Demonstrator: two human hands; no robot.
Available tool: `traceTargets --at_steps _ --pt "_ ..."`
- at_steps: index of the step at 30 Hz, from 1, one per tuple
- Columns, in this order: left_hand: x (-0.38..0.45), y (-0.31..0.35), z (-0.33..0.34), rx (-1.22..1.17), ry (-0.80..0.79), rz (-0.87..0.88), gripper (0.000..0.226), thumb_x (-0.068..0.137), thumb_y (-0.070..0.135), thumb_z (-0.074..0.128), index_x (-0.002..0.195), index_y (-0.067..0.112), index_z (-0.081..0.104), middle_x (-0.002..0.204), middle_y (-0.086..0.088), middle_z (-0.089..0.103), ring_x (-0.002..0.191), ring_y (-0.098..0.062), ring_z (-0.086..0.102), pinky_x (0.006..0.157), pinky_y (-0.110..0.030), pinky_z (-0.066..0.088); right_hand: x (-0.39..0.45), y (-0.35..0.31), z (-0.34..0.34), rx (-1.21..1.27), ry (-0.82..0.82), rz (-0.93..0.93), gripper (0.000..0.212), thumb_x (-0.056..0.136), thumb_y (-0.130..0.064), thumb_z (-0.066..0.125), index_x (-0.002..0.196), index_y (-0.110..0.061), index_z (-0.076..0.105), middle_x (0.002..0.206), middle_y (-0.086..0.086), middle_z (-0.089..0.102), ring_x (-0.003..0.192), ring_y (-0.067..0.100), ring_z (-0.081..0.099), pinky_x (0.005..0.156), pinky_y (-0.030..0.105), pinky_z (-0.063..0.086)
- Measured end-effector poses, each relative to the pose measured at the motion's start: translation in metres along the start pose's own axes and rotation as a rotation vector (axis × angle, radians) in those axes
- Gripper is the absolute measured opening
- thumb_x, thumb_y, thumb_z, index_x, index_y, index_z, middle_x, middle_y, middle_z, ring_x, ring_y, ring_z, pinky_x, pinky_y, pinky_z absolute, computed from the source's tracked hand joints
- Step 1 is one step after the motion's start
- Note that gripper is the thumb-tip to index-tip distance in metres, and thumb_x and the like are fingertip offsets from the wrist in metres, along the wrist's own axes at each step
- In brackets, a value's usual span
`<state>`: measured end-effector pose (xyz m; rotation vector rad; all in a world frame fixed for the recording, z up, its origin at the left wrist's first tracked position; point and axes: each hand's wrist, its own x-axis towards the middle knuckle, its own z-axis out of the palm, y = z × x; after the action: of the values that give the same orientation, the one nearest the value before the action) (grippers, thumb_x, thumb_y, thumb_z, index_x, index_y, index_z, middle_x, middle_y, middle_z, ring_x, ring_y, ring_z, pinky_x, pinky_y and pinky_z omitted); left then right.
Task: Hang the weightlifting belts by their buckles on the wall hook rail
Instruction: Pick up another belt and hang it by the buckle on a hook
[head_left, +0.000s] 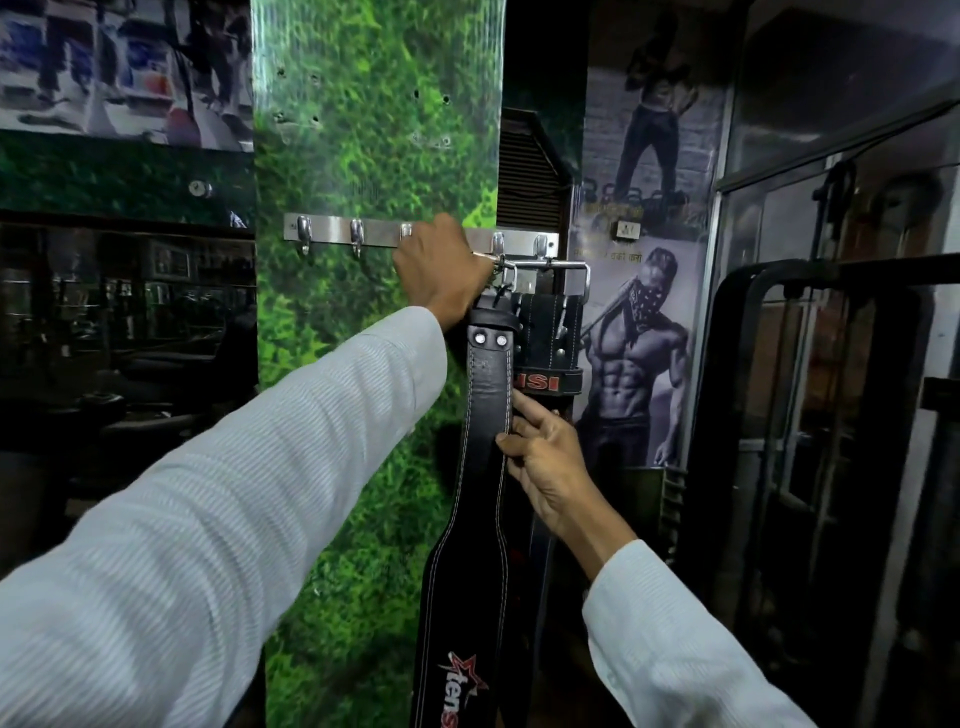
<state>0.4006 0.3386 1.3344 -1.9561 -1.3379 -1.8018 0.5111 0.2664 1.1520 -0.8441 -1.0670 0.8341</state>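
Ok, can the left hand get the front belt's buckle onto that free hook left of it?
Probably yes. The left hand is already up at the hook rail holding the front belt by its top, and the bare hooks beside it carry nothing.

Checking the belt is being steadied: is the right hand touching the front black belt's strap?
Touching. The head view shows the right hand with its fingertips pressed on the right edge of the front black belt, no gap between them.

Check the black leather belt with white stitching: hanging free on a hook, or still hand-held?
Still hand-held. The left hand grips the black leather belt at its buckle end by the steel hook rail; the right hand pinches its edge. Hook engagement: cannot tell.
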Motion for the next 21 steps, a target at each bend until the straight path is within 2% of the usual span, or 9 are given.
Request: traceTargets --at_steps 5,8,10,12,13,15,16,18,21 --pt "-0.024 -0.025 0.006 -0.218 -0.016 -0.016 0.033 0.088 0.029 0.071 0.117 0.014 0.070 0.086 0.002 0.076 0.080 -0.016 0.066 0.079 -0.029 0.051 -0.004 0.021 -0.010 -0.003 0.011 0.078 0.049 0.094 0.020 0.050 0.127 -0.011 0.067 0.105 0.007 0.077 0.090 0.012 0.074 0.081 0.021 0.056" --pt "-0.065 -0.041 0.015 -0.482 -0.101 -0.139 0.048 0.093 0.043 0.069 0.127 0.012 0.058 0.097 0.007 0.068 0.091 -0.013 0.064 0.085 -0.029 0.048 -0.009 0.044 -0.017 -0.015 0.017 0.146 0.028 0.099 0.004 0.059 0.122 -0.007 0.070 0.113 0.011 0.077 0.107 0.022 0.070 0.105 0.043 0.053" --pt "-0.100 -0.055 0.025 -0.550 -0.212 -0.204 0.057 0.090 0.057 0.067 0.124 0.012 0.059 0.105 0.005 0.066 0.096 -0.015 0.064 0.086 -0.032 0.051 -0.010 0.059 -0.021 0.002 0.078 0.190 0.036 0.098 -0.006 0.065 0.134 0.000 0.062 0.127 0.018 0.071 0.124 0.027 0.063 0.118 0.054 0.041" --pt "-0.134 -0.072 0.038 -0.626 -0.371 -0.265 0.057 0.084 0.063 0.071 0.103 0.009 0.066 0.092 -0.001 0.070 0.083 -0.016 0.064 0.077 -0.037 0.052 -0.013 0.070 -0.025 0.025 0.127 0.175 0.042 0.097 -0.007 0.068 0.135 0.007 0.059 0.120 0.016 0.071 0.119 0.025 0.063 0.120 0.051 0.040" --pt "-0.149 -0.080 0.044 -0.662 -0.456 -0.292 0.054 0.080 0.060 0.076 0.091 0.008 0.069 0.084 -0.005 0.073 0.076 -0.017 0.063 0.072 -0.040 0.052 -0.013 0.074 -0.027 0.027 0.137 0.156 0.039 0.097 -0.007 0.069 0.132 0.008 0.061 0.114 0.015 0.071 0.113 0.023 0.064 0.118 0.047 0.042" --pt "-0.175 -0.091 0.054 -0.756 -0.574 -0.327 0.029 0.084 0.036 0.081 0.086 0.007 0.075 0.088 -0.013 0.078 0.078 -0.020 0.066 0.075 -0.045 0.057 -0.017 0.079 -0.032 0.033 0.152 0.138 0.028 0.095 -0.007 0.071 0.120 0.005 0.069 0.102 0.013 0.075 0.097 0.020 0.069 0.109 0.041 0.051" --pt "-0.185 -0.096 0.057 -0.828 -0.598 -0.346 0.012 0.089 0.021 0.078 0.087 0.009 0.076 0.089 -0.011 0.079 0.080 -0.019 0.068 0.077 -0.043 0.058 -0.019 0.082 -0.036 0.019 0.173 0.129 0.020 0.094 -0.008 0.073 0.112 0.001 0.073 0.095 0.012 0.077 0.088 0.018 0.072 0.100 0.039 0.056" --pt "-0.196 -0.100 0.059 -0.913 -0.596 -0.385 0.008 0.094 0.006 0.070 0.088 0.010 0.074 0.082 0.002 0.078 0.073 -0.009 0.070 0.072 -0.028 0.059 -0.024 0.093 -0.046 -0.048 0.314 0.095 0.005 0.092 -0.010 0.076 0.096 -0.010 0.075 0.088 0.009 0.078 0.078 0.017 0.073 0.084 0.034 0.062" --pt "-0.200 -0.099 0.054 -0.918 -0.558 -0.394 0.009 0.097 0.000 0.063 0.103 -0.003 0.070 0.086 0.002 0.075 0.070 0.002 0.070 0.068 -0.015 0.056 -0.026 0.113 -0.068 -0.284 0.607 0.101 0.026 0.083 -0.015 0.085 0.100 -0.020 0.065 0.106 0.010 0.073 0.088 0.020 0.069 0.089 0.037 0.061"
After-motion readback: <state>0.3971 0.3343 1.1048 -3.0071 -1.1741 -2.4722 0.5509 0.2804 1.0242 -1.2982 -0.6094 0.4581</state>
